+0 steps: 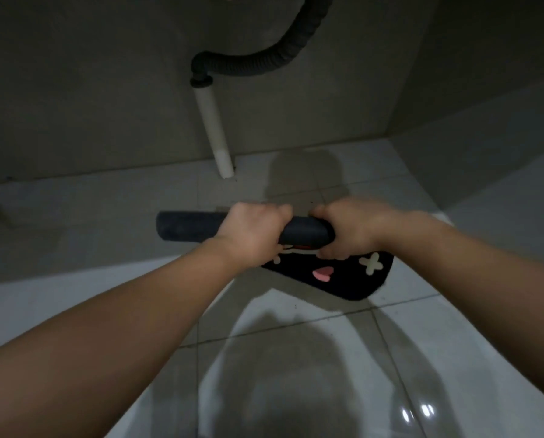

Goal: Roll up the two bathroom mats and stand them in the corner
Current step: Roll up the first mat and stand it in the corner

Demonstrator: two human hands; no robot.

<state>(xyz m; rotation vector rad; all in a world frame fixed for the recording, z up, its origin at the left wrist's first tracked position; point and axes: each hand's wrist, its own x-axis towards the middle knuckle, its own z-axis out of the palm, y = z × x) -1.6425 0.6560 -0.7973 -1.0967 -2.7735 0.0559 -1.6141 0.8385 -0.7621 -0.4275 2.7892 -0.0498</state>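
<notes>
The pale tiled floor [296,358] runs under both arms and carries the work. It is hard and smooth, so the roll can turn along it. The grey wall [90,105] stands beyond the hands, and it meets a second wall at the corner [390,134], beyond and to the right of the right hand. That is likely where the finished roll is meant to stand.

The black mat [185,229] lies across the floor, most of it wound into a tube. The tube's free end sticks out past the left hand, and its flat tail [343,279] lies on the near side of the right hand, not yet taken in. No second mat is in sight.

A dark drain hose [264,58] and a white pipe [212,128] come down the wall beyond the left hand, well apart from the mat.

The left hand [251,235] and right hand [352,229] both wrap over the tube, fingers curled round it and set close together, probably to keep the wind tight and even.

A pale cross [371,263] and a pink heart [321,274] show on the tail, just nearer than the right hand.
</notes>
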